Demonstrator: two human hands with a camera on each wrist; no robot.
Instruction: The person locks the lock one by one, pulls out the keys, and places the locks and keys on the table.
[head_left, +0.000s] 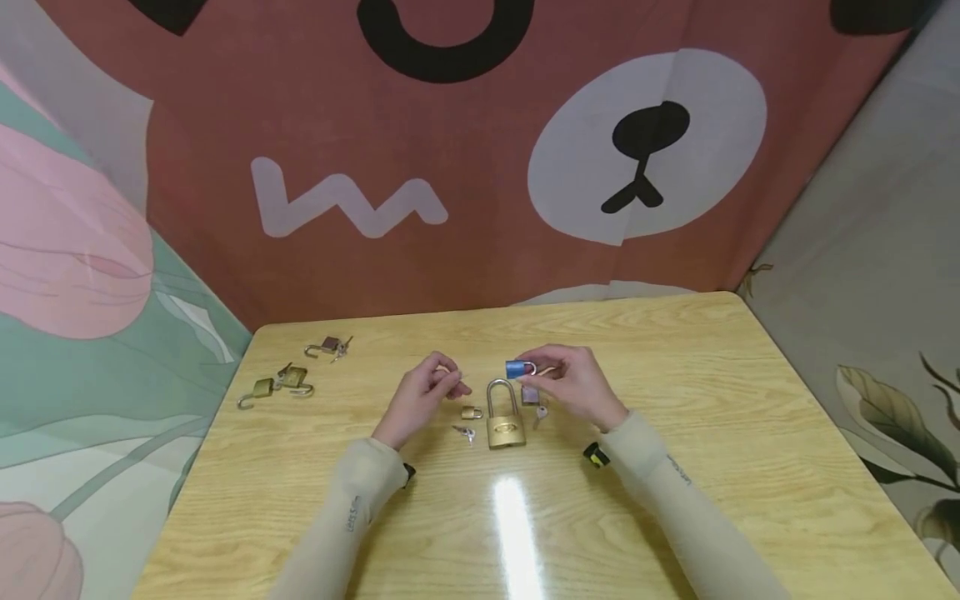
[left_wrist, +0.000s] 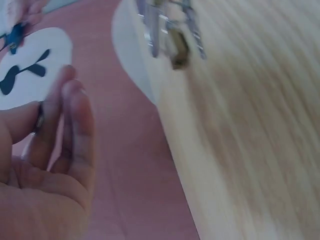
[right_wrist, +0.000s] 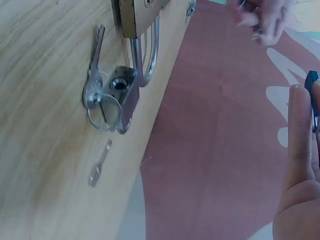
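Above the table, my right hand (head_left: 573,379) pinches a small blue padlock (head_left: 515,369) by its shackle end. That padlock also shows at the right edge of the right wrist view. My left hand (head_left: 423,396) is raised to its left, thumb against fingers. In the left wrist view it pinches a small metal key (left_wrist: 39,118), mostly hidden by the fingers. Between the hands a large brass padlock (head_left: 506,431) lies with its shackle pointing away. Right of it lie a purple padlock (right_wrist: 131,97) and keys on a ring (right_wrist: 93,87); left, a small brass padlock (head_left: 471,412) and keys (head_left: 467,432).
At the table's far left are a brown padlock (head_left: 330,343) with keys and two brass padlocks (head_left: 263,387), their shackles open. A loose key (right_wrist: 100,165) lies near the purple padlock. A printed cloth (head_left: 480,275) hangs behind the wooden table (head_left: 675,350).
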